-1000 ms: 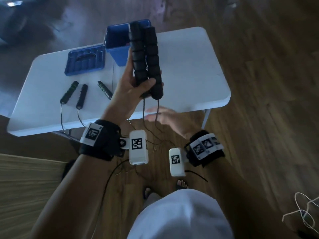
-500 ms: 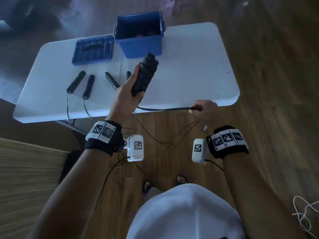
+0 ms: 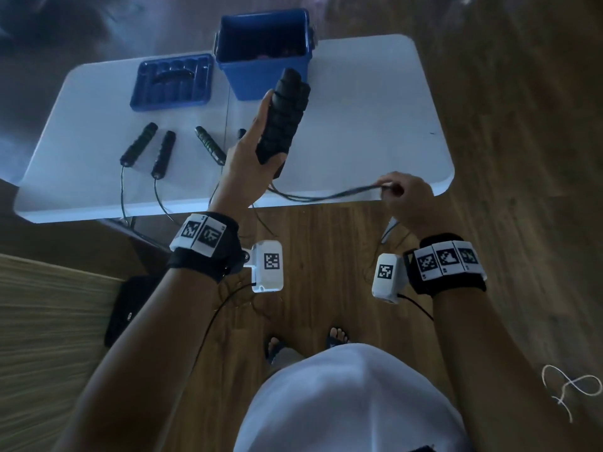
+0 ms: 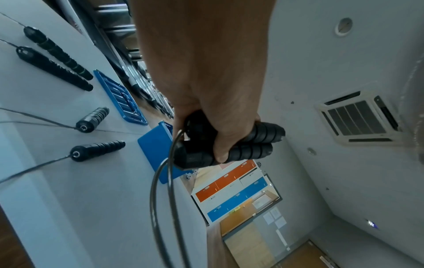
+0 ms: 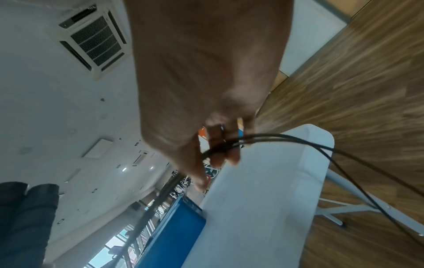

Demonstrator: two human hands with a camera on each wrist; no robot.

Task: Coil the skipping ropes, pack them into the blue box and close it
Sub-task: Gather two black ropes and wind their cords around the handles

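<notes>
Early going, I'd say: left hand point(image 3: 243, 159) clamps both handles point(image 3: 282, 115) over the table point(image 3: 375, 125), right hand point(image 3: 406, 199) pinches their cord point(image 3: 329, 195) to coil, two more ropes point(image 3: 148, 148) lie uncoiled, and the box point(image 3: 261, 75) sits open beside its lid point(image 3: 171, 81).

We find no words, brand names or numbers we can read in any view. The only signs are black-and-white square code patterns: two on the band of the left wrist point(image 3: 203, 234), three on the band of the right wrist point(image 3: 447, 260), one on each white camera unit, left point(image 3: 271, 261) and right point(image 3: 385, 271). Small marks at the corners of the wrist-band tags are too tiny to make out. Papers on the far wall point(image 4: 273, 215) are too blurred to read. The dark pouch point(image 3: 125, 309) on the floor carries a small pale mark we cannot make out.
</notes>
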